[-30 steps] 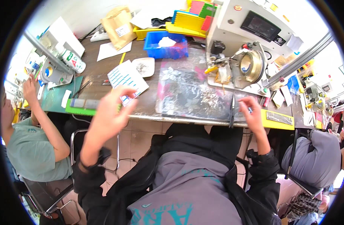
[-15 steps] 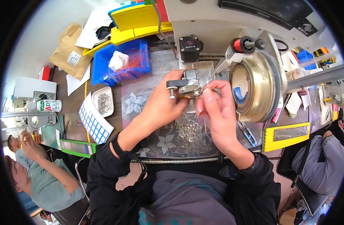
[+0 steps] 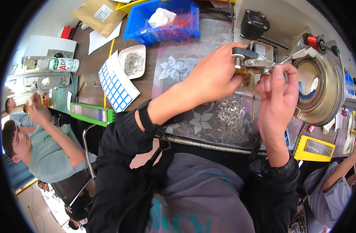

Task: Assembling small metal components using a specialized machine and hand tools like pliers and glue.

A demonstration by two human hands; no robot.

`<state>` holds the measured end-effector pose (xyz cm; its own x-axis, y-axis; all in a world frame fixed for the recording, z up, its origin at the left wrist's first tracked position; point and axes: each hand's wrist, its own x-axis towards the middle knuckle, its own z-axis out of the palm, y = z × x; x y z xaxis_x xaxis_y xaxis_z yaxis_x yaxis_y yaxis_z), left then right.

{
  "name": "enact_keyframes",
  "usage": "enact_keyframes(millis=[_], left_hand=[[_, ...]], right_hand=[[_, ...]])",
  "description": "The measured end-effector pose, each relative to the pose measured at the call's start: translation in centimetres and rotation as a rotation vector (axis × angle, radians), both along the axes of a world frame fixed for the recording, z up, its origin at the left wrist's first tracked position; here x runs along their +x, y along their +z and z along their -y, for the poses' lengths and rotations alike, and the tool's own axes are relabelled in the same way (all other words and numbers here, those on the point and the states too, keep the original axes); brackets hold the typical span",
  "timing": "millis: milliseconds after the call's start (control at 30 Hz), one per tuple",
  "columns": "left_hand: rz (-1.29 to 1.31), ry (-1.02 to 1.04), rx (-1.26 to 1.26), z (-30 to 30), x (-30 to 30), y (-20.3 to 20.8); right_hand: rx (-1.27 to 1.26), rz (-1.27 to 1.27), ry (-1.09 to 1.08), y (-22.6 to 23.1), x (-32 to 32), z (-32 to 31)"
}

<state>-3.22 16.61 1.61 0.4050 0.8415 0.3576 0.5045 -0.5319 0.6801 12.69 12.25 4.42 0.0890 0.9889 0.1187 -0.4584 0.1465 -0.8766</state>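
Note:
A small metal clamp-like device (image 3: 262,58) with a black lever and a spring-loaded screw sits on the machine. My left hand (image 3: 218,72) is closed around its left side, the fingers partly hidden behind it and the thumb below. Just right of its tip, my right hand (image 3: 277,95) pinches thumb against forefinger; whatever is between them is too small to make out. The other fingers curl in. A thin metal rod (image 3: 292,57) slants down to these fingertips. Below the device, a pile of small curved metal hooks (image 3: 231,112) lies on the dark flower-patterned mat (image 3: 185,93).
A large brass-coloured wheel (image 3: 321,89) stands close by my right hand. Behind are a black motor (image 3: 254,24) and a blue bin (image 3: 143,33) with red threads. Leftward lie a white dish (image 3: 138,49) of small metal pieces and a blue-gridded sheet (image 3: 119,83). A co-worker (image 3: 56,147) sits at left.
The view has swung left, so the bench appears shifted to the right and upward. Both hands remain at the device, the right one still pinching beside its tip.

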Motion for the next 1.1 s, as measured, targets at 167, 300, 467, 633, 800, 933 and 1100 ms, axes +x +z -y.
enact_keyframes(millis=[167, 300, 467, 633, 800, 933, 1100], left_hand=[[-0.097, 0.021, 0.039, 0.5, -0.3, 1.0], [-0.219, 0.043, 0.094, 0.5, -0.3, 1.6], [-0.433, 0.074, 0.006, 0.4, -1.1, 2.7], [-0.437, 0.076, -0.119, 0.9, -1.1, 3.9], [-0.041, 0.127, -0.051, 2.7, -0.8, 4.9], [0.127, 0.205, 0.095, 5.0, -1.3, 7.4], [0.193, 0.018, -0.119, 7.9, 0.5, 7.5]], right_hand=[[0.025, -0.011, -0.046, -0.2, -0.7, 0.0], [0.094, 0.063, -0.13, -0.4, -1.0, -0.3], [0.104, 0.053, -0.161, -0.2, -1.6, 0.1], [0.067, 0.0, -0.136, 0.1, -1.5, 0.6], [0.038, 0.032, -0.106, 0.2, -1.0, 1.6], [-0.033, 0.032, -0.008, 0.9, -0.1, 4.9], [-0.01, 0.005, 0.096, 0.4, 0.9, 5.6]])
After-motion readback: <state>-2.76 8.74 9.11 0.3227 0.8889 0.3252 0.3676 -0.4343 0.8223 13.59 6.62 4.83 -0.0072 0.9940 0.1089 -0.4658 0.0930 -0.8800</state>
